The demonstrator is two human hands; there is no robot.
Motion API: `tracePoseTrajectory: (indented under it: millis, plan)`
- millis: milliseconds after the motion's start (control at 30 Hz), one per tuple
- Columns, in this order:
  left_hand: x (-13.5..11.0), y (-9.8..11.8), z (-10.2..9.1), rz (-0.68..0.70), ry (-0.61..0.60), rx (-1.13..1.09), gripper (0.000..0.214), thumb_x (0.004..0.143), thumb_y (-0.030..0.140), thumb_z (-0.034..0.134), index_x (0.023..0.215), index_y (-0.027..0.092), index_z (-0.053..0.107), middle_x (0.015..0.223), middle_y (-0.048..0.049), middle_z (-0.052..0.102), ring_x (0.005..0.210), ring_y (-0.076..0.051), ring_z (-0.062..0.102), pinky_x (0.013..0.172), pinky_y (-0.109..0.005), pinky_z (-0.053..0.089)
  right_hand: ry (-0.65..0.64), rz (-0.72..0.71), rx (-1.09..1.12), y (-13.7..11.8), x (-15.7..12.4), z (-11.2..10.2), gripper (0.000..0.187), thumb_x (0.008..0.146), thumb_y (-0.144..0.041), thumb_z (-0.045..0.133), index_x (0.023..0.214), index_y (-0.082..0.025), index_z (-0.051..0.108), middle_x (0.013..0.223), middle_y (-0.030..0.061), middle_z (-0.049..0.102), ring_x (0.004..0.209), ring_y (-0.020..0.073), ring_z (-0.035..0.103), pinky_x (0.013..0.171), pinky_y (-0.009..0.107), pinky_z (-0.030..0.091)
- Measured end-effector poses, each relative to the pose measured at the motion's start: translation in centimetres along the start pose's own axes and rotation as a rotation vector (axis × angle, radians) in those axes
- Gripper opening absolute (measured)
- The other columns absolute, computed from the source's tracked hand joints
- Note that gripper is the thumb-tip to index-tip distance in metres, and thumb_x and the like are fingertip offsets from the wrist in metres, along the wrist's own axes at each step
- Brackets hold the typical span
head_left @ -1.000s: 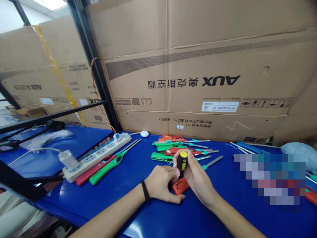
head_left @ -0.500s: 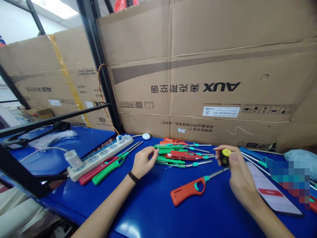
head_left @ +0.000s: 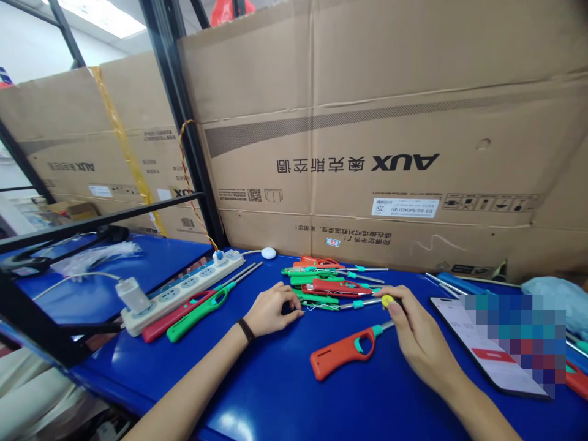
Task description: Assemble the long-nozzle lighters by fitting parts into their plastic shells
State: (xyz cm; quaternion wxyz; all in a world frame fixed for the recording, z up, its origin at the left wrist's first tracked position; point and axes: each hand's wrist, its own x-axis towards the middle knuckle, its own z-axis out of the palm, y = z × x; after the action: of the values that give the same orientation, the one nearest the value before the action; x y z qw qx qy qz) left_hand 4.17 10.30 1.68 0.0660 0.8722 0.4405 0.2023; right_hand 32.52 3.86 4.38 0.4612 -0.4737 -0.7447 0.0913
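My right hand (head_left: 413,327) is closed round a small yellow-and-black handled tool (head_left: 388,301). Only the tool's yellow end shows clearly; my fingers hide the rest. Just below lies an orange gas lighter (head_left: 337,355) with a green trigger, its metal tube running under my right hand. My left hand (head_left: 273,309) rests on the blue table (head_left: 271,386), fingers loosely curled and thumb apart, with nothing visible in it. Beside its fingertips is a pile of red, orange and green lighters (head_left: 333,286) with tubes pointing right.
A white power strip (head_left: 184,288) with plugs stands at the left, a red lighter (head_left: 158,327) and a green lighter (head_left: 195,318) alongside. A phone (head_left: 491,349) lies on the right, near a pale blue plastic bag (head_left: 549,300). Cardboard (head_left: 344,214) walls off the back.
My right hand has moved left and turned, carrying the yellow-and-black tool. My left hand has dropped lower, its thumb now apart from the fingers. The view has shifted slightly.
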Motion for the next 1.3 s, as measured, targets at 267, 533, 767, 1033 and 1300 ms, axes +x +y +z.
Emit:
tracePoseTrajectory:
  millis: [267, 533, 767, 1033, 1300]
  plan:
    - [0.0, 0.0, 0.1, 0.017, -0.013, 0.035, 0.009, 0.085, 0.022, 0.056, 0.082, 0.02, 0.065, 0.081, -0.0007, 0.064, 0.081, -0.018, 0.055, 0.072, -0.025, 0.042, -0.091, 0.017, -0.012, -0.2, -0.1, 0.0, 0.023, 0.099, -0.038, 0.03, 0.106, -0.026, 0.049, 0.102, 0.0042, 0.063, 0.096, 0.0202, 0.061, 0.078, 0.029, 0.047]
    - [-0.2, -0.1, -1.3, 0.012, 0.026, 0.069, 0.005, 0.081, 0.023, 0.062, 0.084, 0.021, 0.065, 0.087, -0.0015, 0.063, 0.084, -0.019, 0.053, 0.075, -0.028, 0.042, -0.113, -0.002, -0.014, 0.1, -0.3, 0.2, 0.021, 0.1, -0.039, 0.031, 0.106, -0.028, 0.047, 0.103, 0.0029, 0.061, 0.096, 0.0189, 0.061, 0.078, 0.029, 0.047]
    - [0.1, -0.4, -0.1, 0.068, -0.014, 0.04, 0.009, 0.088, 0.029, 0.06, 0.088, 0.022, 0.067, 0.091, -0.002, 0.061, 0.085, -0.018, 0.052, 0.072, -0.026, 0.042, -0.171, 0.045, -0.022, -0.3, -0.5, 0.1, 0.021, 0.1, -0.041, 0.029, 0.107, -0.028, 0.046, 0.103, 0.0028, 0.059, 0.095, 0.019, 0.059, 0.08, 0.031, 0.045]
    - [0.1, -0.1, 0.2, 0.076, -0.003, -0.059, 0.008, 0.089, 0.021, 0.054, 0.084, 0.019, 0.06, 0.086, -0.003, 0.061, 0.083, -0.019, 0.052, 0.072, -0.027, 0.041, -0.205, 0.061, -0.023, -0.5, -0.4, 0.1, 0.02, 0.1, -0.041, 0.029, 0.104, -0.028, 0.045, 0.105, 0.0034, 0.059, 0.098, 0.0197, 0.058, 0.082, 0.032, 0.044]
    - [0.3, 0.9, 0.4, 0.046, 0.018, -0.314, 0.015, 0.091, 0.027, 0.053, 0.087, 0.016, 0.063, 0.085, -0.0033, 0.068, 0.071, -0.013, 0.059, 0.064, -0.022, 0.045, -0.216, 0.053, -0.017, -0.6, -0.3, 0.2, 0.019, 0.1, -0.039, 0.03, 0.104, -0.028, 0.045, 0.104, 0.0023, 0.059, 0.097, 0.0187, 0.058, 0.081, 0.031, 0.044]
